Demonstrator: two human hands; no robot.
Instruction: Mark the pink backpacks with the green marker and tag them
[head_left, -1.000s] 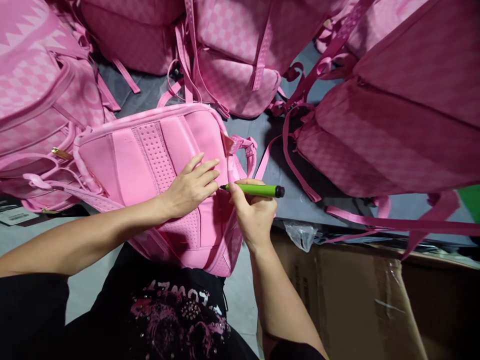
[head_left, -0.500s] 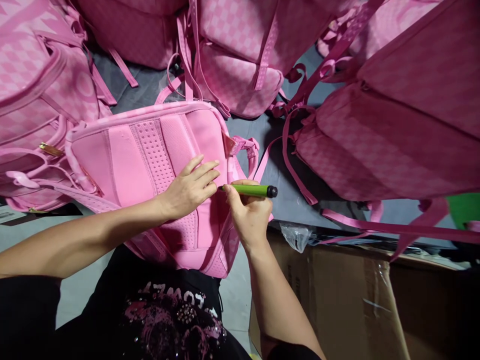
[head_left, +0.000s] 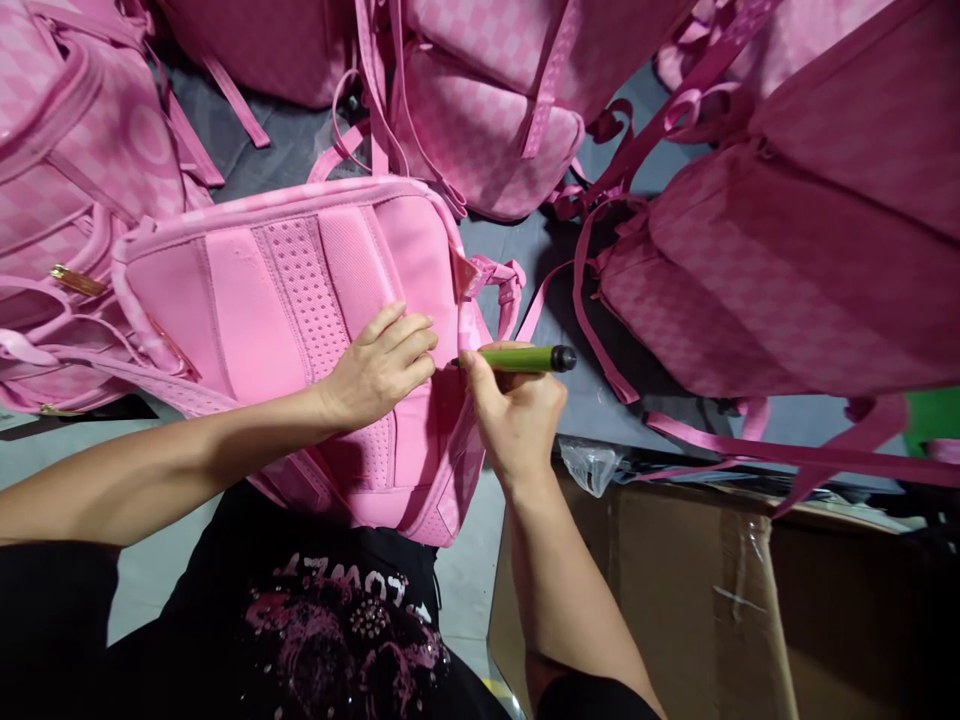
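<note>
In front of me lies a pink backpack [head_left: 259, 310] with its padded back panel facing up and a dotted mesh strip across it. My left hand [head_left: 386, 365] rests on that panel, fingers stretched out and holding nothing. A green marker pen [head_left: 521, 359] with a black end is pinched in my right hand [head_left: 517, 405]. Its dark tip points left, close to the panel's right part; whether it touches the fabric I cannot tell. A pink looped strap [head_left: 504, 285] sticks out at the bag's right edge.
More pink checkered backpacks surround the bag: one at the left [head_left: 67, 130], one behind [head_left: 487, 130], a large one at the right [head_left: 810, 270]. Loose straps [head_left: 795, 457] hang over the grey table's [head_left: 592, 400] edge. An open cardboard box [head_left: 675, 590] stands below at the right.
My right hand and the marker pen have shifted slightly right and up, the tip moving a little away from my left fingers. My left hand stays on the panel. The whole view has shifted slightly.
</note>
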